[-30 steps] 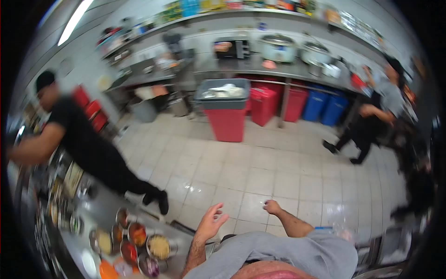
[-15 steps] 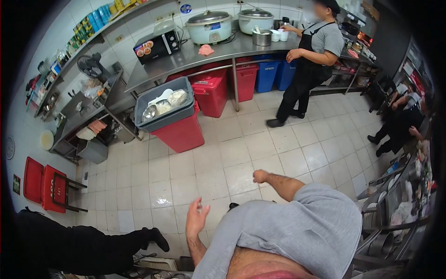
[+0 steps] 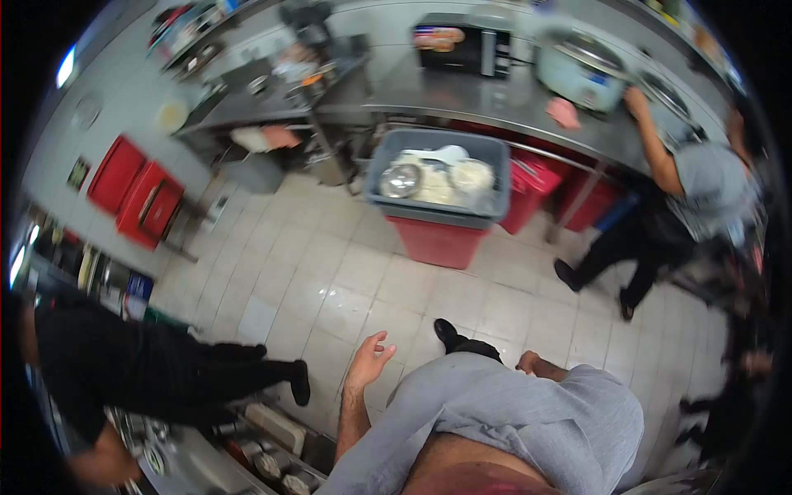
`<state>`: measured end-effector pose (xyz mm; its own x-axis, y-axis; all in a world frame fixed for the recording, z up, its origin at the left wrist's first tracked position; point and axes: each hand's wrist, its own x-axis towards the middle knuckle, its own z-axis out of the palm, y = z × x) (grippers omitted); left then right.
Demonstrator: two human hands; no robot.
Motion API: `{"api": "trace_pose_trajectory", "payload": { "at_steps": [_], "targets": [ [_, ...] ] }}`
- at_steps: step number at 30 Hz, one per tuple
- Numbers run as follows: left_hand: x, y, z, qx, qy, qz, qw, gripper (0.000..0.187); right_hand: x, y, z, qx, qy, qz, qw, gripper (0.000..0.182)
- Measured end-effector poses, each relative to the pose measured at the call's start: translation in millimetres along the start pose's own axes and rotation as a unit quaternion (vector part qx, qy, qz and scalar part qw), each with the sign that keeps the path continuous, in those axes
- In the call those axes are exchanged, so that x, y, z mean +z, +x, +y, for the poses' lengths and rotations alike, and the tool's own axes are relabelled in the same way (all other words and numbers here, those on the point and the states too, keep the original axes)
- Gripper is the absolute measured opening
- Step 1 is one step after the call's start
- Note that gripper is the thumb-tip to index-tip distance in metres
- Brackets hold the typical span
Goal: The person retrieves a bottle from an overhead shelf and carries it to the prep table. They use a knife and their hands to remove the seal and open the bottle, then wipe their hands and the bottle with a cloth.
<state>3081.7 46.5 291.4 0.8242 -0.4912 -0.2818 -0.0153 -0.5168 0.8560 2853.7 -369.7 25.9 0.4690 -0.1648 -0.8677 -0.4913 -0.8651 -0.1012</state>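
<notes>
My left hand is held out over the tiled floor, fingers apart and with nothing in it. My right hand is close to my body at the edge of my grey shirt, its fingers curled in; no object shows in it. Ahead of both hands, and touched by neither, a grey tub rests on top of a red bin. Inside the tub are a white scoop or paddle, a metal bowl, white food that looks like rice, and a clear bag or container.
A steel counter carries a microwave, large cookers and a pink cloth. At right, a co-worker reaches toward the cookers. Another person in black stands at left. A red box stands by the wall.
My view has swung left, and the tub on the red bin appears nearer. My right hand has drawn back toward my body. The co-worker at the counter now bends over the cookers.
</notes>
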Motion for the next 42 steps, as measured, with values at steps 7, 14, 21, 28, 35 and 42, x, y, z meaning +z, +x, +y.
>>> {"api": "trace_pose_trajectory", "payload": {
  "at_steps": [7, 14, 21, 28, 35, 42],
  "targets": [
    [12, -20, -258, -0.436, -0.232, 0.388, 0.778, 0.033, -348, 68, -234, -0.304, 0.048, 0.276, 0.911, 0.031],
    [45, -80, -262, -0.591, -0.147, 0.225, 0.761, 0.026, -533, 61, -518, -0.476, 0.126, 0.284, 0.823, 0.034],
    [-92, 39, -338, -0.34, 0.162, 0.087, 0.922, 0.039, -456, 230, -607, -0.449, -0.051, 0.167, 0.876, 0.027],
    [-428, 235, -327, -0.333, -0.081, 0.439, 0.831, 0.039, -498, 280, -579, -0.223, -0.055, -0.041, 0.973, 0.033],
    [-582, 329, -372, -0.304, -0.097, 0.487, 0.813, 0.043, -606, 414, -728, -0.185, -0.216, -0.014, 0.958, 0.028],
    [-520, 282, -451, -0.451, 0.175, 0.208, 0.85, 0.035, -716, 473, -1076, -0.311, -0.163, 0.098, 0.931, 0.027]
  ]
}}
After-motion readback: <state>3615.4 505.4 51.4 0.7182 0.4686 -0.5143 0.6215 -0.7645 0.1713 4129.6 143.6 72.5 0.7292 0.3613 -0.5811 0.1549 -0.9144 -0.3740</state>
